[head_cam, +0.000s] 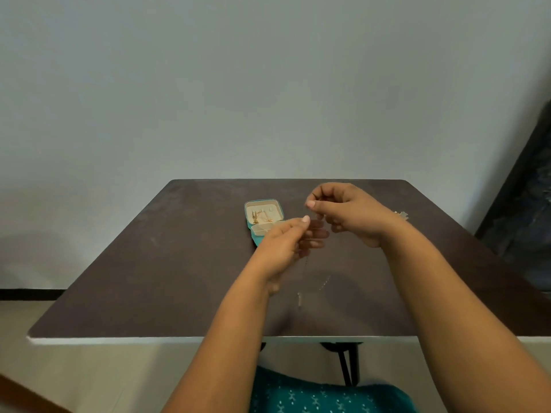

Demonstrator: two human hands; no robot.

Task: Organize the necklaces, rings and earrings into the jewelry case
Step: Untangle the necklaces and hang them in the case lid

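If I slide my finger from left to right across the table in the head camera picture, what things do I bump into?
jewelry case → left hand → right hand → small pale jewelry piece lying by the right wrist.

One jewelry case [263,216], one necklace [301,299], two hands.

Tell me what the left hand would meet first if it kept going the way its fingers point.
The left hand points up and right, toward the right hand. It would likely meet the right hand's curled fingers first, close ahead, with the fine chain held between them. Depth is unclear; the open case lies to its left.
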